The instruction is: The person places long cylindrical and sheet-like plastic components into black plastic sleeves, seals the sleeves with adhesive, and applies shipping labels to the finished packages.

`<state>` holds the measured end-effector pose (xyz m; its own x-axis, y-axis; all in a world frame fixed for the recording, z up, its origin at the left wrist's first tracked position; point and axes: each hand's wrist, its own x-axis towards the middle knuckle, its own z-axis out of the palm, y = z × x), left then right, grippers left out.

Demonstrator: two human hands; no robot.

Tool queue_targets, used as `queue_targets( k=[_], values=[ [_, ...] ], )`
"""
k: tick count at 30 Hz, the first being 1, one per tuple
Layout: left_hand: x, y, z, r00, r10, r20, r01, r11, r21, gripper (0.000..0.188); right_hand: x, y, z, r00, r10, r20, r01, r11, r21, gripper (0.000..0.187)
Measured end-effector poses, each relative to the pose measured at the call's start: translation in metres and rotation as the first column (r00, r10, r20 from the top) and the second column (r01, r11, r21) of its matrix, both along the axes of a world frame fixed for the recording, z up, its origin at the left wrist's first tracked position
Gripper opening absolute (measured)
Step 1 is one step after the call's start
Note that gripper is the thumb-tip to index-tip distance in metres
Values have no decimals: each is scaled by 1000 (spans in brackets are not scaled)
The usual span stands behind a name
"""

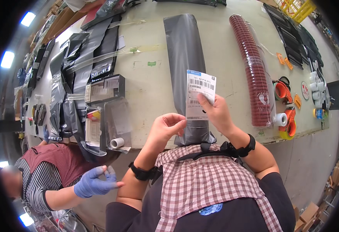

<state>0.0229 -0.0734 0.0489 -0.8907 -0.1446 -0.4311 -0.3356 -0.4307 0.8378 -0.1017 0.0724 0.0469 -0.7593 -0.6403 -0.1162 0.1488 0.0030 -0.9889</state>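
Note:
A white shipping label (194, 110) with a blue top strip and barcodes is held up in front of me. My right hand (220, 114) grips it from the right, thumb across its face. At the label's lower left corner, my left hand (165, 130) is closed, thumb and fingertips pinched together at the edge. Behind and beneath the label lies a long parcel in a grey plastic mailer bag (185, 42), its near end by my apron at the table edge. To its right rests a long dark-red ribbed roll in clear film (250, 69).
Stacked grey mailer bags (76, 73) and a black box (113, 87) lie at left. Orange-handled tape dispensers (288, 120), white rolls (316, 85) and a yellow basket (296, 9) are at right. A co-worker's blue-gloved hand (96, 182) reaches in at lower left.

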Motion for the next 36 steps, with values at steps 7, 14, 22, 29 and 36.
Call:
queue_targets(
  k=[7,14,22,29,36],
  values=[
    [0,2,1,1000,18,-10,-18,1000,-5,13,1,-2,3,999,-2,-34,1,1000,-23,30],
    [0,0,1,999,33,2,-33,999,-3,17,2,-4,4,999,18,-42,-18,1000,-3,31],
    [-1,-1,2,999,43,-28,-43,999,7,13,-1,-11,-1,999,-15,-50,12,998,-63,31],
    [0,0,7,996,-34,-81,37,998,42,13,3,-15,-3,725,-126,-678,264,959,104,63],
    [0,-1,7,991,18,-130,-12,999,46,9,31,9,20,875,259,-410,-229,966,120,38]
  ],
)
